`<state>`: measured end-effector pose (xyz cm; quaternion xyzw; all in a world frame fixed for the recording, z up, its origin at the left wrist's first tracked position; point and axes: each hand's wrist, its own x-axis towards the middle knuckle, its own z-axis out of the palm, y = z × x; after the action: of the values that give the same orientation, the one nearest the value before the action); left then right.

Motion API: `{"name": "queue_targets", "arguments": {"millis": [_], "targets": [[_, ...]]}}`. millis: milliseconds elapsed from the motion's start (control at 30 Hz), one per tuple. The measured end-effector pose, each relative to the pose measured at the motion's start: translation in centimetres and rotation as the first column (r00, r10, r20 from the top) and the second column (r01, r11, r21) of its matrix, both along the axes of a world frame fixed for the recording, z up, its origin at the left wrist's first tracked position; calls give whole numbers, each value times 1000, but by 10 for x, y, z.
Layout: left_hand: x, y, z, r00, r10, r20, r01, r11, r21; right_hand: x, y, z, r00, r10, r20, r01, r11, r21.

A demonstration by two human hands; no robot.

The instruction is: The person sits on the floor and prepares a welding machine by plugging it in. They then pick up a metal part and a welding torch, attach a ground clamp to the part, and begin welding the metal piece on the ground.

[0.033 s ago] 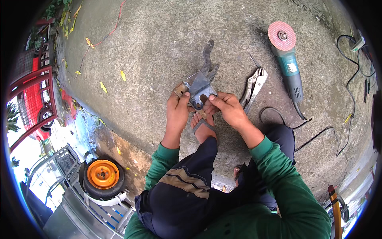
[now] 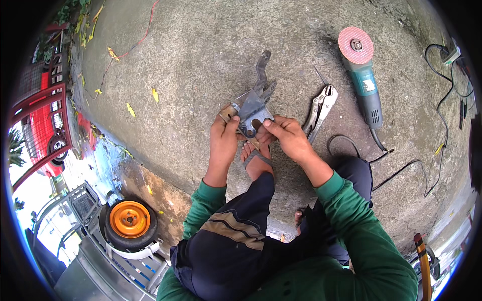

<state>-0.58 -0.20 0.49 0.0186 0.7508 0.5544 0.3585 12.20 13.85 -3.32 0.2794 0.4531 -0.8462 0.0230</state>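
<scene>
My left hand (image 2: 224,138) and my right hand (image 2: 291,140) grip a grey metal bracket (image 2: 250,109) from either side, above my sandalled left foot (image 2: 256,165). The bracket has a bent arm pointing away from me, a short prong and a large notch; a brownish, rusty section (image 2: 228,111) shows by my left thumb. My right thumb presses on the bracket's near right corner. Locking pliers (image 2: 319,108) lie just right of my right hand, beside a thin metal rod (image 2: 320,74). Farther right lies a teal angle grinder (image 2: 365,85) with a pink disc (image 2: 355,45).
Black cables (image 2: 439,105) and a power strip (image 2: 452,54) lie at right on the concrete (image 2: 201,60). At left are a red vehicle (image 2: 42,140), red railings and an orange-rimmed wheel (image 2: 129,219) on grey metal frames. A thin red wire (image 2: 145,32) runs near scattered leaves.
</scene>
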Motion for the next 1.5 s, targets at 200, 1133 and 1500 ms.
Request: {"name": "queue_targets", "arguments": {"millis": [200,1133,1500], "targets": [[-5,3,-1,999,33,33,-34,999,29,-3,4,-4,1000,8,2,-8,998,-62],[-15,4,-6,999,33,34,-32,999,-10,-4,6,-4,995,-82,-50,82,997,4],[-8,-6,-21,970,-66,-233,56,997,-53,-5,11,0,990,-139,3,139,990,10]]}}
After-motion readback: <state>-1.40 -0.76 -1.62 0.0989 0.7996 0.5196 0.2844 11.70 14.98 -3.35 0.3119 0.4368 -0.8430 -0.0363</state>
